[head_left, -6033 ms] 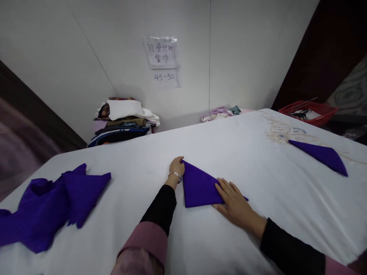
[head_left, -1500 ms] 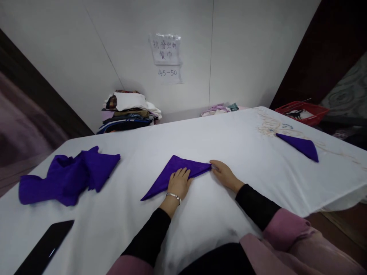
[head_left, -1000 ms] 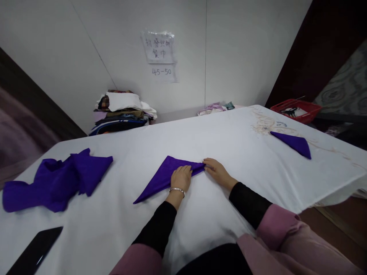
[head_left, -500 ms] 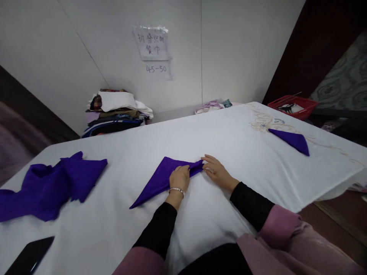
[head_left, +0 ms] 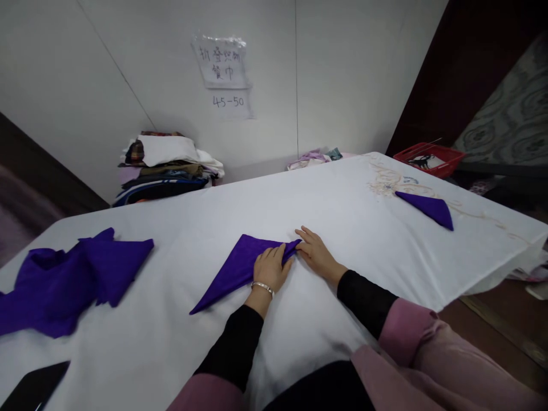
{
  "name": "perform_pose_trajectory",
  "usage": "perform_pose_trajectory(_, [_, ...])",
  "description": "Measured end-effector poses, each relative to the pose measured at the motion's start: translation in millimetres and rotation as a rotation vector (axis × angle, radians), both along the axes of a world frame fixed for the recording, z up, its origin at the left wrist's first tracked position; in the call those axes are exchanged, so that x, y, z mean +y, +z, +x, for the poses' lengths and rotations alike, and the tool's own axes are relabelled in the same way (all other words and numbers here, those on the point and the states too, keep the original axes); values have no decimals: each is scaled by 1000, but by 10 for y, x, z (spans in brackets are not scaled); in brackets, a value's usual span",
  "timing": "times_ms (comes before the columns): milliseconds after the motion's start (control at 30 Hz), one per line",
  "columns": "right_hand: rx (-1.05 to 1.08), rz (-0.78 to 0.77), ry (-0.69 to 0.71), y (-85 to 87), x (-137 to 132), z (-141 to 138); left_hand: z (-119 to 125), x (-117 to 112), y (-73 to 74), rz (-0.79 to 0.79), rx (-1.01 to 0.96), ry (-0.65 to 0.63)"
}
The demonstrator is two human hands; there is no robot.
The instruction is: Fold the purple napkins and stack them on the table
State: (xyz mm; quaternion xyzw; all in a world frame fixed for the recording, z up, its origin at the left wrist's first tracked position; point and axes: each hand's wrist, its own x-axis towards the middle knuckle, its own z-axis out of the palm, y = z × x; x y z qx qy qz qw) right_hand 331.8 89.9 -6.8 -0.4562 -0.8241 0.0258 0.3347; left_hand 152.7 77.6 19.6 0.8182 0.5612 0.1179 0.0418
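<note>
A purple cloth napkin [head_left: 233, 269], folded into a long triangle, lies on the white tablecloth [head_left: 342, 200] in front of me. My left hand [head_left: 269, 268], a silver bracelet at its wrist, rests palm down on the napkin's right part with fingers stretched out. My right hand [head_left: 312, 253] pinches the napkin's right tip between thumb and fingers. Both arms wear black sleeves with pink cuffs.
A heap of loose purple napkins [head_left: 68, 279] lies at the left. One folded purple napkin [head_left: 426, 206] sits far right. A dark flat object [head_left: 32, 388] lies at the bottom left. Stacked fabrics [head_left: 165, 165] and a red basket [head_left: 428, 158] stand beyond the table.
Six seconds ago the napkin was a broader triangle under both hands; it is now a narrower one. Over the last second my right hand pushed the right tip slightly leftward toward my left hand.
</note>
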Motion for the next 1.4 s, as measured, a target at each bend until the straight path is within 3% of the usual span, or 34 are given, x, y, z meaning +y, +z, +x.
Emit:
perform_pose_trajectory(100, [41,3,2,-1,26,-6,7,36,22,-26,17,14])
perform_pose_trajectory(300, [160,-15,-73,-65,88,69,-27,186,74,-44,-6,158])
perform_pose_trajectory(500, [63,-147,-107,-185,123,93,-9,199,79,-14,-17,196])
perform_pose_trajectory(800, [49,-137,-41,-226,186,98,79,174,-57,48,32,53])
perform_pose_trajectory(1067, [105,-133,-51,-175,129,74,88,120,-80,65,60,-17])
perform_pose_trajectory(1400, [178,-117,-9,-85,90,49,184,71,-66,43,80,12])
